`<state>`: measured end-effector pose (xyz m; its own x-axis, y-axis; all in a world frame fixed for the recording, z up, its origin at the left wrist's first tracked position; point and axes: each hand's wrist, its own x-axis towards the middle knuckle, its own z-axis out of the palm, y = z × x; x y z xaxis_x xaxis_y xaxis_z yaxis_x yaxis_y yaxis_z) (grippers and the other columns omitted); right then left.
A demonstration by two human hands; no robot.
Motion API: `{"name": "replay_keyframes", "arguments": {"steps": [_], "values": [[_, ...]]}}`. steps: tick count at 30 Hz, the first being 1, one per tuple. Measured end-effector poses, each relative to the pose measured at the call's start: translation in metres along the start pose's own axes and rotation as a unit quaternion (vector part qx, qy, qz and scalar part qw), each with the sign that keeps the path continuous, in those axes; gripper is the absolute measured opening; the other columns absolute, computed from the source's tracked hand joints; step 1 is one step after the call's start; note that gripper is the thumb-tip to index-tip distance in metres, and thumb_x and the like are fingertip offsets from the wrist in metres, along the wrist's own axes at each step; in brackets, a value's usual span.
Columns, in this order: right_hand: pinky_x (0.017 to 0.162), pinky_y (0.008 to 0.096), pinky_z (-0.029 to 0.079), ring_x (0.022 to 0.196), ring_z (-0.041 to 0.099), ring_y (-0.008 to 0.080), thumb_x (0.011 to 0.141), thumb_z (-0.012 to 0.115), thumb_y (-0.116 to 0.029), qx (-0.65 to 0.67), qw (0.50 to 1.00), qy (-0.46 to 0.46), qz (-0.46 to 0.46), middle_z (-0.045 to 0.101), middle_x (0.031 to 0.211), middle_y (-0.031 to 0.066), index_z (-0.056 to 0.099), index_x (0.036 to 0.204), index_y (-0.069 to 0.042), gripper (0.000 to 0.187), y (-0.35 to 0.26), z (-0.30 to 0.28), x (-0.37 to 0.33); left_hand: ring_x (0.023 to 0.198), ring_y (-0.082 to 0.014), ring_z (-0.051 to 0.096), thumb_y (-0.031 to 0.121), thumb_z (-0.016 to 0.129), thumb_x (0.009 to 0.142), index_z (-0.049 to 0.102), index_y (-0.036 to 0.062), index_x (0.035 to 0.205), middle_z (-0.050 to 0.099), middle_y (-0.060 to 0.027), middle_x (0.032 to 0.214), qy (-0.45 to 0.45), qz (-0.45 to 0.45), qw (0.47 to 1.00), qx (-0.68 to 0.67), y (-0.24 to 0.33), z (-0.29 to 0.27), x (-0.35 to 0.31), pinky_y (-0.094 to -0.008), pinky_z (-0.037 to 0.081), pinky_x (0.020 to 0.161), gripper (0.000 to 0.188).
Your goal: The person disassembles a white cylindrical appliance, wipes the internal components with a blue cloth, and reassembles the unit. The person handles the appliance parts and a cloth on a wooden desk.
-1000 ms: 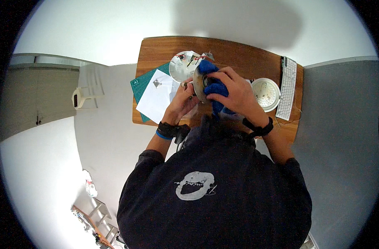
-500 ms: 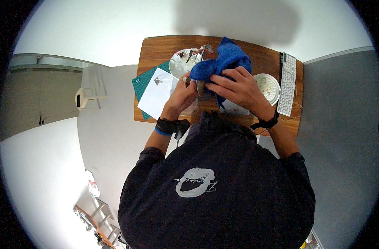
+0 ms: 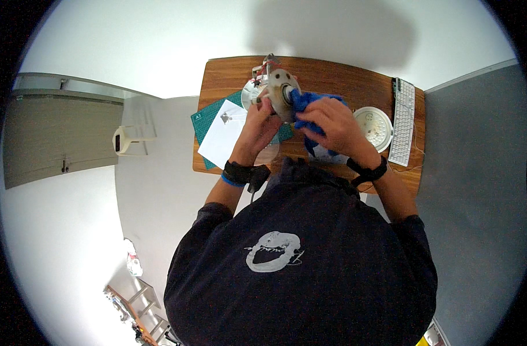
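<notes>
At the frame's upper center, the left hand (image 3: 260, 124) pinches the disc (image 3: 278, 95) by its rim above the tabletop (image 3: 356, 82); the right hand (image 3: 328, 124), fingers curled, grips the blue cloth (image 3: 311, 101) against its center. Steady the rim; apply light, even pressure.

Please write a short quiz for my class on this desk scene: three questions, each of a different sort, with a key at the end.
1. Multiple choice. What is in the person's right grip?
A) a keyboard
B) a blue cloth
C) a white stool

2. True or false. The white paper lies partly over the green mat.

3. Short answer. What does the person's left grip hold?

Key: 1. B. 2. True. 3. A pale round disc with holes in it.
</notes>
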<state>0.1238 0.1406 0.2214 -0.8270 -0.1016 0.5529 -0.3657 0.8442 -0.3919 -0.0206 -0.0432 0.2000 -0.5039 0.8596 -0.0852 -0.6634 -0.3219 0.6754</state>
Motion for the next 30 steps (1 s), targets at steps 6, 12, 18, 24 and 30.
{"name": "replay_keyframes", "arguments": {"steps": [6,12,18,24,30], "values": [[0.088,0.0427,0.054,0.103,0.067,0.0306,0.082,0.082,-0.018,-0.023,0.994,0.101,0.027,0.068,0.108,0.0084,0.069,0.117,-0.012,0.037,-0.008,0.003,0.005,0.115,-0.0176,0.065,0.03,0.084,0.091,0.044,0.0036,0.156,0.062,-0.0098,0.137,-0.006,0.016,0.992,0.124,-0.007,0.006,0.004,-0.0314,0.055,0.098,0.081],[0.093,0.0472,0.054,0.104,0.067,0.0365,0.088,0.077,-0.012,0.08,0.962,0.158,0.209,0.068,0.11,0.0129,0.068,0.12,-0.009,0.033,-0.001,-0.011,-0.002,0.127,-0.0237,0.061,0.027,0.088,0.084,0.049,0.0078,0.155,0.06,-0.011,0.145,0.0,-0.015,0.961,0.275,0.011,0.006,0.004,-0.0377,0.052,0.106,0.083],[0.096,0.0406,0.053,0.108,0.063,0.026,0.072,0.087,-0.015,0.021,1.0,0.018,0.012,0.068,0.138,0.0008,0.067,0.129,-0.016,0.06,-0.006,-0.02,-0.001,0.132,-0.0269,0.059,0.029,0.093,0.078,0.05,0.004,0.153,0.065,-0.015,0.139,-0.019,-0.052,0.89,0.452,0.027,0.023,-0.002,-0.0399,0.051,0.108,0.09],[0.089,0.041,0.054,0.102,0.063,0.0271,0.067,0.085,-0.007,-0.037,0.999,0.019,0.005,0.071,0.123,0.0022,0.068,0.124,-0.015,0.06,0.005,-0.007,-0.018,0.14,-0.0331,0.052,0.032,0.093,0.077,0.044,0.0056,0.157,0.049,-0.0199,0.156,-0.055,0.039,0.828,0.556,0.027,0.017,-0.003,-0.0446,0.049,0.112,0.098],[0.088,0.0433,0.053,0.101,0.066,0.0317,0.061,0.088,-0.004,0.054,0.987,0.125,0.089,0.072,0.116,0.0072,0.067,0.112,-0.012,0.057,-0.001,-0.005,-0.019,0.146,-0.0329,0.047,0.022,0.086,0.084,0.027,0.0019,0.164,0.038,-0.0226,0.164,-0.031,0.024,0.972,0.231,0.014,0.005,-0.006,-0.0435,0.042,0.12,0.101]]}}
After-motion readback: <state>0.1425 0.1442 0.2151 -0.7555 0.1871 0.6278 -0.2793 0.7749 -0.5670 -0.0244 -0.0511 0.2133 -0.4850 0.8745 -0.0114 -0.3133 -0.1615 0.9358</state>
